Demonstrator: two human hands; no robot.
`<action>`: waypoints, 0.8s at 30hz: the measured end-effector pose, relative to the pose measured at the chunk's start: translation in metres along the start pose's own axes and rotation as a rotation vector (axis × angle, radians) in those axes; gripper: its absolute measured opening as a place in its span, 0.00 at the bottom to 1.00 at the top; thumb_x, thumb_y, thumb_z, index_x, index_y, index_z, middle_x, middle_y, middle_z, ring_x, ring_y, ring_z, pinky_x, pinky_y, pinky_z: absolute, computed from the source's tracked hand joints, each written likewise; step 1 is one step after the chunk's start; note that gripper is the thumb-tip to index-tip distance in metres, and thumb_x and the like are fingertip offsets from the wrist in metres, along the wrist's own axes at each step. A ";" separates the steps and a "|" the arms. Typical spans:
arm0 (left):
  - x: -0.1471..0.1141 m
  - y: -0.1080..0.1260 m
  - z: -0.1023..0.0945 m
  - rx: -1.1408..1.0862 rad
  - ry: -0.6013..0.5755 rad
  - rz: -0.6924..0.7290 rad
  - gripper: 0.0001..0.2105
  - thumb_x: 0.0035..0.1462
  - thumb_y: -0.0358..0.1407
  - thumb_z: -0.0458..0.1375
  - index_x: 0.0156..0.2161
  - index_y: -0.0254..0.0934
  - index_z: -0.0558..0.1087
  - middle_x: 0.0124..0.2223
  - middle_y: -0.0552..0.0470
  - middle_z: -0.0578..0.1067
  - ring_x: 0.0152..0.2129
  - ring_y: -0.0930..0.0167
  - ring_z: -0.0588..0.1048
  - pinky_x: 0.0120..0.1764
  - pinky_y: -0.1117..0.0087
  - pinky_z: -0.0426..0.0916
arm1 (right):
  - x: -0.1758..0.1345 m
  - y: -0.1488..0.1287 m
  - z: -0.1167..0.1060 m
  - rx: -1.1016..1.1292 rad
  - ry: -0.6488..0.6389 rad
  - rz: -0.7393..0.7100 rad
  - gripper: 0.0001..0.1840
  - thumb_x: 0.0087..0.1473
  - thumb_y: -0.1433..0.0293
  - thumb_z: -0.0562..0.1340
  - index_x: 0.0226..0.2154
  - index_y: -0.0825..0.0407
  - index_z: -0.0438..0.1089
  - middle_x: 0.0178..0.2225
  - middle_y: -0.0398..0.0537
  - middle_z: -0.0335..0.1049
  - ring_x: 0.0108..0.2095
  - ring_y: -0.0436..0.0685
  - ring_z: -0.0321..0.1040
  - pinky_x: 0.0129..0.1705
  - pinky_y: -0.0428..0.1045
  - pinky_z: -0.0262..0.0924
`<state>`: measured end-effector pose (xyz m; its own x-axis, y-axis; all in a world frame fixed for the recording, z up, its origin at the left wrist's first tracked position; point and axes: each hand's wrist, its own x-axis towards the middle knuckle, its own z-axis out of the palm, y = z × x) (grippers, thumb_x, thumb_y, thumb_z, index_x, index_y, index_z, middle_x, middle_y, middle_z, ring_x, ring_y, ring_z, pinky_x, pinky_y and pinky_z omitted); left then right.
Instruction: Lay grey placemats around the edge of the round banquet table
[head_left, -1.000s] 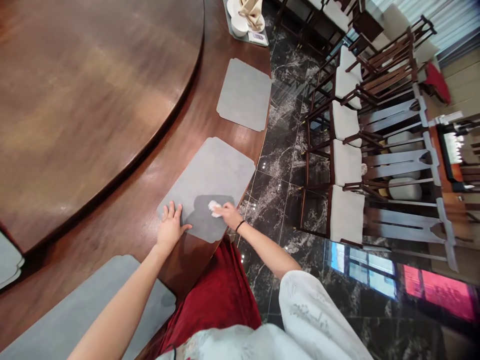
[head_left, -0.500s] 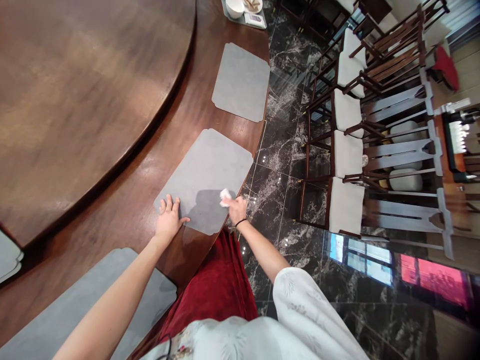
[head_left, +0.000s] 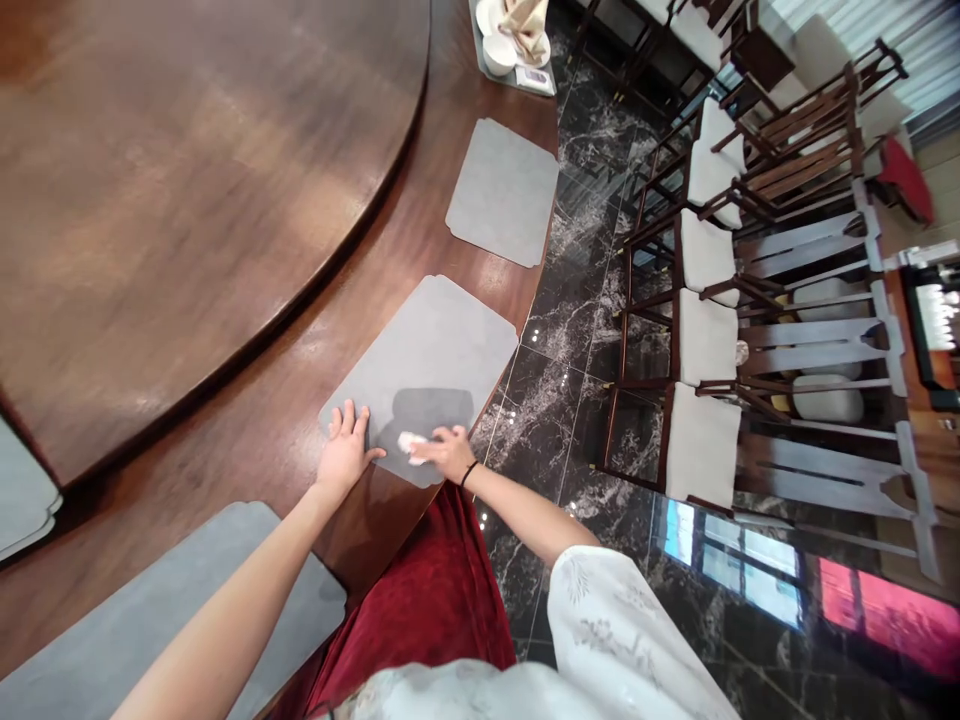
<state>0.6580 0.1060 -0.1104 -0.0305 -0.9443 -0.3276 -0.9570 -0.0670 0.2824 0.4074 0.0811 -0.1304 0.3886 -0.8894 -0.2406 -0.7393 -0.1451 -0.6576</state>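
**At the rim of the round surface: the cloth slides back toward the near corner**

On the big wooden surface (head_left: pixel 247 420), with its raised turning centre (head_left: pixel 187 160), the grey placemat (head_left: pixel 431 350) in front of the person carries a darker damp patch (head_left: pixel 431 410) at its near edge. Half a second ago the right hand and its wad sat out at the mat's right-hand edge; now they lie further in, toward the near corner, so the wiping stroke runs back across the patch. The patch looks about as broad as before, which I take to mean the mat is being gone over again rather than finished.

The left hand (head_left: pixel 345 455) lies flat and open, fingers spread, pressing on the mat's near left corner; it has barely shifted. The right hand (head_left: pixel 446 452) is loosely curled, fingertips pinning a small white cloth (head_left: pixel 411 442) to the mat.

Other mats lie along the rim: one bare further on (head_left: pixel 504 192), one nearer (head_left: pixel 187 600).

As for containers, a tray (head_left: pixel 517 82) at the far rim holds white bowls (head_left: pixel 496 50) and a folded beige napkin (head_left: pixel 525 20); what is inside the bowls I cannot tell.
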 end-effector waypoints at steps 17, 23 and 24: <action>0.001 0.011 -0.001 -0.232 0.016 -0.241 0.55 0.43 0.41 0.68 0.66 0.28 0.36 0.65 0.20 0.49 0.61 0.49 0.57 0.53 0.56 0.66 | 0.164 -0.018 -0.056 -0.264 0.028 -0.125 0.24 0.60 0.74 0.53 0.54 0.35 0.66 0.52 0.45 0.69 0.59 0.58 0.52 0.60 0.64 0.33; 0.000 0.010 -0.004 -0.245 0.000 -0.252 0.53 0.45 0.40 0.66 0.66 0.29 0.36 0.65 0.22 0.51 0.62 0.52 0.57 0.54 0.57 0.65 | 0.117 -0.057 0.011 -0.254 -0.067 -0.266 0.26 0.60 0.72 0.53 0.57 0.31 0.59 0.54 0.46 0.68 0.60 0.59 0.52 0.60 0.69 0.34; 0.000 0.010 -0.004 -0.246 -0.005 -0.251 0.51 0.47 0.41 0.65 0.66 0.30 0.36 0.65 0.22 0.52 0.61 0.52 0.57 0.53 0.58 0.66 | 0.099 -0.060 0.026 -0.234 -0.167 -0.426 0.26 0.60 0.71 0.53 0.57 0.29 0.59 0.54 0.42 0.68 0.61 0.58 0.52 0.61 0.69 0.34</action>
<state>0.6500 0.1042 -0.1042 0.1951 -0.8868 -0.4190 -0.8364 -0.3735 0.4011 0.5050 0.0128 -0.1333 0.7505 -0.6517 -0.1096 -0.5923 -0.5898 -0.5489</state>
